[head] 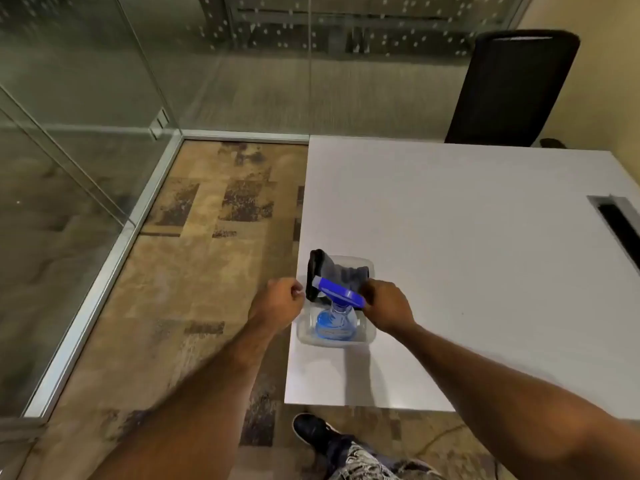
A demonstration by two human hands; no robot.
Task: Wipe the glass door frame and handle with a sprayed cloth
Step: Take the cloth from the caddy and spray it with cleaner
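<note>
A clear plastic tub [367, 336] stands at the near left corner of the white table [467, 254]. Inside it a spray bottle [334, 318] with blue liquid and a blue trigger head stands upright, and a dark grey cloth [341, 271] drapes over the tub's far rim. My right hand [386, 308] is at the rear of the blue trigger head, fingers curled against it. My left hand [280, 299] hovers just left of the tub at the cloth's edge, fingers curled; whether it pinches the cloth is unclear. Glass panels with a metal frame [104, 251] run along the left.
A black office chair [512, 88] stands behind the table's far edge. A cable slot [620, 220] is cut into the table at the right. Patterned carpet [207, 254] lies between the table and the glass wall. My shoe [311, 429] shows below the table.
</note>
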